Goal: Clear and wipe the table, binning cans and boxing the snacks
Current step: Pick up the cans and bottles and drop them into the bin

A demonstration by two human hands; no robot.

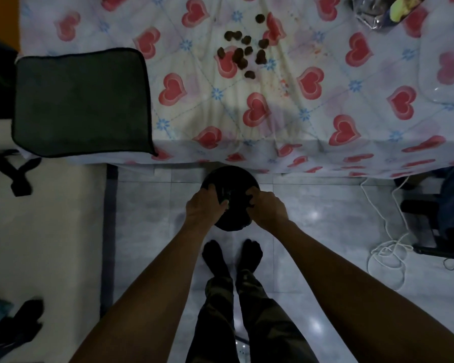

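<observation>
A round black bin point(231, 176) stands on the floor just below the table's front edge. My left hand point(203, 208) grips its left rim and my right hand point(266, 208) grips its right rim, both with fingers curled over the edge. What lies inside the bin is too dark to tell. On the table with the heart-patterned cloth point(325, 100), several small brown snacks point(243, 52) lie scattered at the far middle. A dark green wiping cloth point(81, 100) lies flat at the table's left end. A clear plastic box point(443, 74) sits at the right edge.
A crumpled snack bag point(378, 11) lies at the far right of the table. A white cord point(388, 247) coils on the tiled floor to the right, beside dark chair legs point(419, 218). My feet point(231, 255) stand behind the bin. A pale mat point(45, 231) covers the floor on the left.
</observation>
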